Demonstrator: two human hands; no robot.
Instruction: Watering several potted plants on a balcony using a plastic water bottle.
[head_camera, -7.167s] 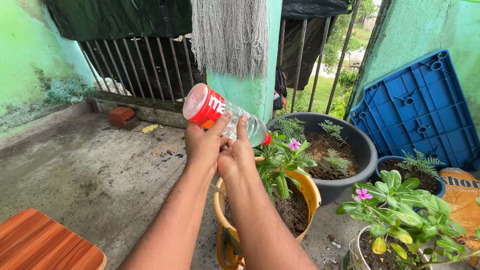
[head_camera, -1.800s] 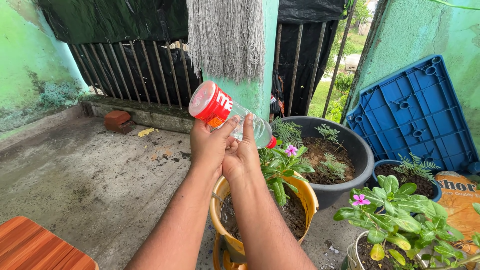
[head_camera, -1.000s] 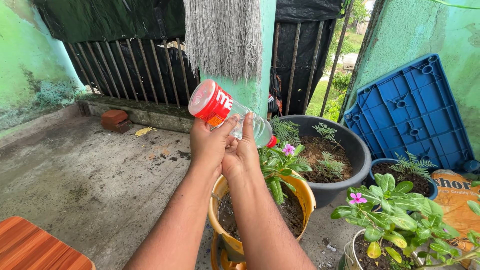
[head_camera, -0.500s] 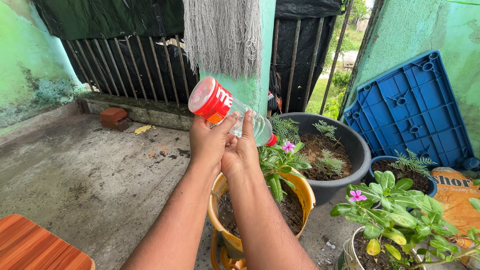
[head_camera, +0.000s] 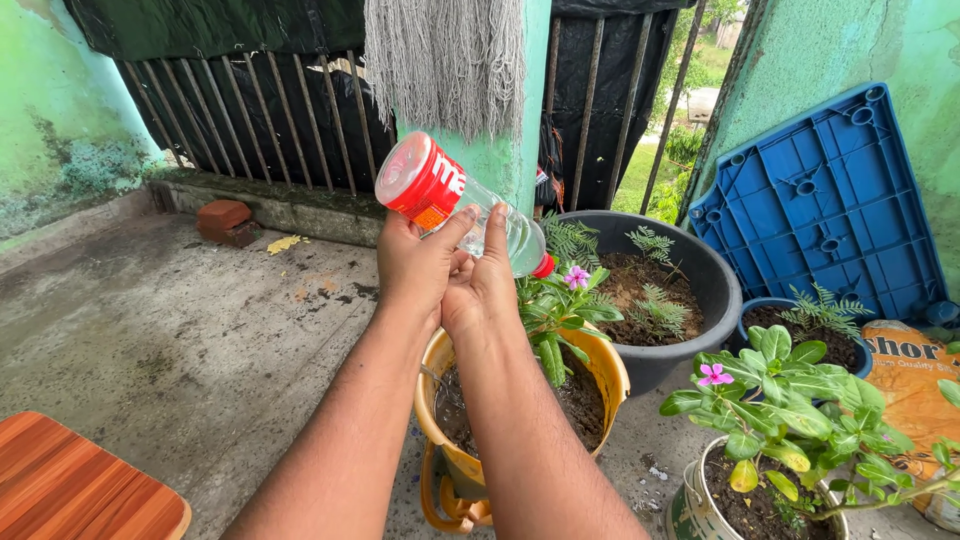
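A grey concrete floor (head_camera: 180, 340) spreads out to the left of and beneath the fingers. Beyond the fingertips, a pale green pillar (head_camera: 505, 165) rises with a grey string mop head (head_camera: 445, 60) hanging down its front, and dark metal railings (head_camera: 260, 120) draped in black sheeting run to either side. To the right of the fingers, well apart, a blue moulded plastic panel (head_camera: 825, 205) leans against a green wall. Just past the fingers on the right sits a wide dark grey plastic tub (head_camera: 690, 340) of soil with small ferns. Directly under the hands stands a yellow plastic pot (head_camera: 605, 385) holding dark soil and a leafy plant with a pink flower (head_camera: 575, 277); its leaves crowd close to the bottle's neck. Lower right, a second potted plant with a pink flower (head_camera: 790, 420) stands apart from the hands. A reddish wooden board corner (head_camera: 80, 490) lies lower left.

Both hands grip a clear plastic bottle with a red label (head_camera: 455, 205), tilted with its base up to the left and its red-capped neck down to the right, over the yellow pot. The left hand (head_camera: 415, 275) and right hand (head_camera: 480, 300) press together, fingers (head_camera: 495, 225) curled around the bottle's middle. A red brick (head_camera: 225, 218) lies far left by the railing.
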